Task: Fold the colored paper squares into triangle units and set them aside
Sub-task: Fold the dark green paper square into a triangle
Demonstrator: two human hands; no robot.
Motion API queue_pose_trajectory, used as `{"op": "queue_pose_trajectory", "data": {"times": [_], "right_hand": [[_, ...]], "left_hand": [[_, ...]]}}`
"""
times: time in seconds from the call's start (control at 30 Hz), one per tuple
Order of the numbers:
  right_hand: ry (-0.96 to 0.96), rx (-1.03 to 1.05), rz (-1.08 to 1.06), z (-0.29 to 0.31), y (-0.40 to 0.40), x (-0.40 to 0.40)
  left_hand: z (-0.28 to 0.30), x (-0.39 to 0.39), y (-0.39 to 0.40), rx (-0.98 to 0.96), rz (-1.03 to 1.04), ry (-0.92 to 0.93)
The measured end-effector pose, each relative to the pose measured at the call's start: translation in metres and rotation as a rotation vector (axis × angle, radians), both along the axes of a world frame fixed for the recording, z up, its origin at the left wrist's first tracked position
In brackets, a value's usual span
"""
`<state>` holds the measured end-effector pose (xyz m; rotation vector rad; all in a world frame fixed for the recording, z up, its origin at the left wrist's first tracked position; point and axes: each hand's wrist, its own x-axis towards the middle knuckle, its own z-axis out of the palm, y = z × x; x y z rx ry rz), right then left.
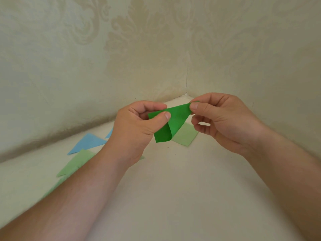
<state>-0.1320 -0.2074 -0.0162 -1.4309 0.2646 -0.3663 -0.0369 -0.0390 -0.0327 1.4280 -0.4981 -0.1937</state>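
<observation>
**Dark green square held in the air, half folded**

A cream patterned wall [86, 58] meets in a corner behind a white table [173, 188]. The left hand [137, 129] and right hand [224, 122] are raised above the table, apart, each pinching the dark green paper [173, 122] between thumb and forefinger: the left at its upper left corner, the right at its upper right corner. The sheet curls over on itself, its lower fold hanging loose. On the table at left lie a light green triangle [76, 162] and a blue triangle [86, 142], partly hidden by the left forearm. A pale green square [185, 136] lies flat just behind the held paper.
</observation>
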Motion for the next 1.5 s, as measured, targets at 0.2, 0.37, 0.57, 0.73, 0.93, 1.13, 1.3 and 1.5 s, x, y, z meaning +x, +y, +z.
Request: {"op": "queue_pose_trajectory", "data": {"times": [0.2,0.37,0.57,0.73,0.93,1.13,1.3,1.5], "right_hand": [[-0.002,-0.007,-0.003,-0.001,-0.003,0.000],[-0.009,-0.028,0.002,-0.001,-0.004,0.000],[0.020,-0.085,-0.045,-0.001,-0.003,0.001],[0.059,-0.089,-0.006,-0.004,-0.002,0.002],[0.183,-0.181,0.092,-0.007,0.004,0.002],[0.165,-0.213,0.095,-0.006,0.002,0.002],[0.227,-0.191,0.161,-0.009,0.004,0.001],[0.233,-0.249,0.200,-0.009,0.002,0.000]], "left_hand": [[0.001,-0.001,0.001,-0.004,0.009,-0.074],[0.000,0.002,0.001,-0.007,-0.004,-0.032],[-0.002,0.000,0.000,0.218,-0.102,0.019],[-0.001,-0.002,0.000,0.178,-0.149,0.100],[0.000,0.000,-0.001,0.084,-0.106,0.131],[0.000,-0.001,-0.001,0.103,-0.098,0.123],[-0.001,-0.002,-0.003,0.073,-0.058,0.118],[-0.001,-0.001,-0.002,0.079,-0.040,0.101]]}}
